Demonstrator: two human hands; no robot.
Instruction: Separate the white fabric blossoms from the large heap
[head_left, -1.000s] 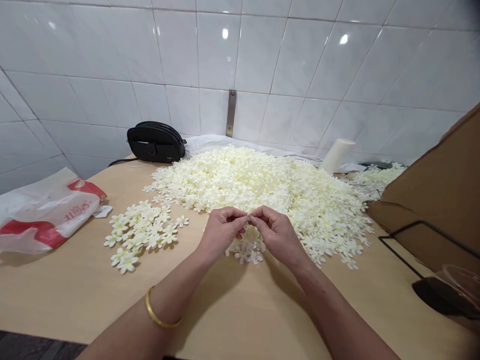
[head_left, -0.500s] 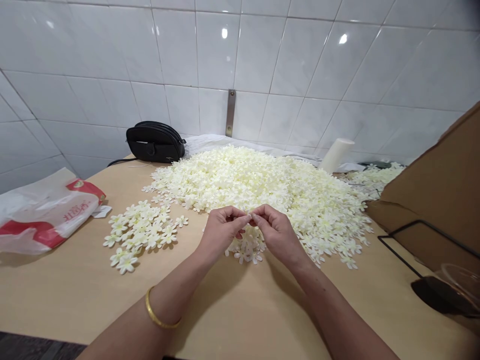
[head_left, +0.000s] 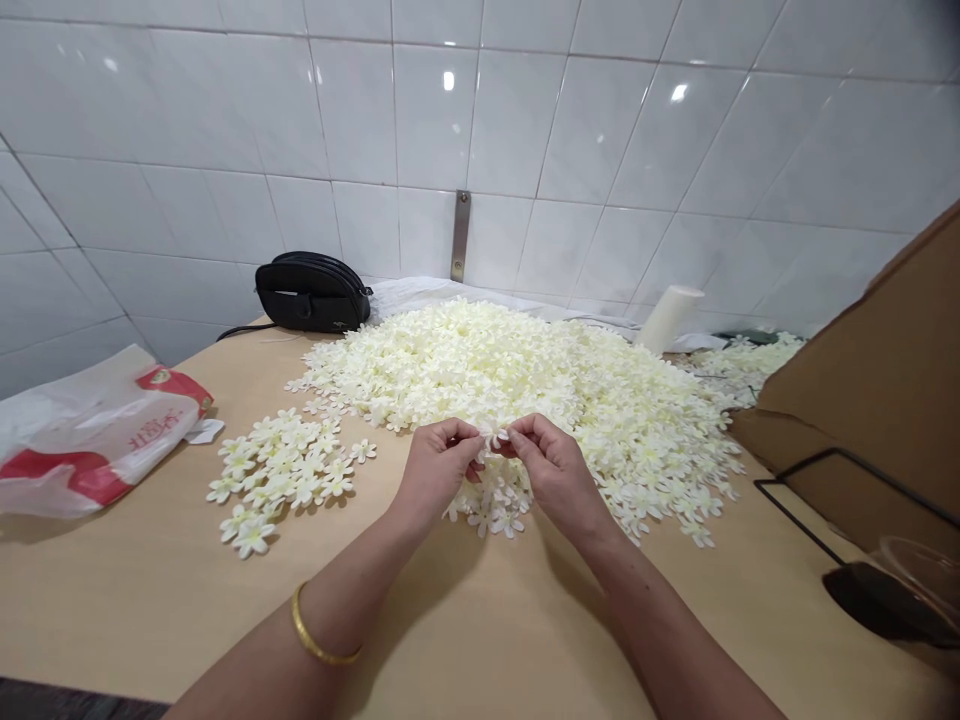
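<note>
Between my fingertips is a small white artificial flower (head_left: 494, 437), held just over the near edge of a big heap of pale cream flowers (head_left: 480, 350). My left hand (head_left: 441, 462) pinches its left side, thumb against the fingers. On the other side, my right hand (head_left: 546, 455) pinches its right edge the same way. Part of the flower is covered by the fingers. A smaller group of loose flowers (head_left: 281, 465) lies flat on the table to the left of my hands.
A black pouch (head_left: 311, 292) stands at the back left by the tiled wall. Further left lies a white and red plastic bag (head_left: 105, 435). A white roll (head_left: 670, 318) leans behind the heap. On the right are a cardboard box (head_left: 862, 400) and dark sunglasses (head_left: 889, 603).
My fingertips have moved slightly apart, and the white flower now shows between them. The view has tilted up a little.
</note>
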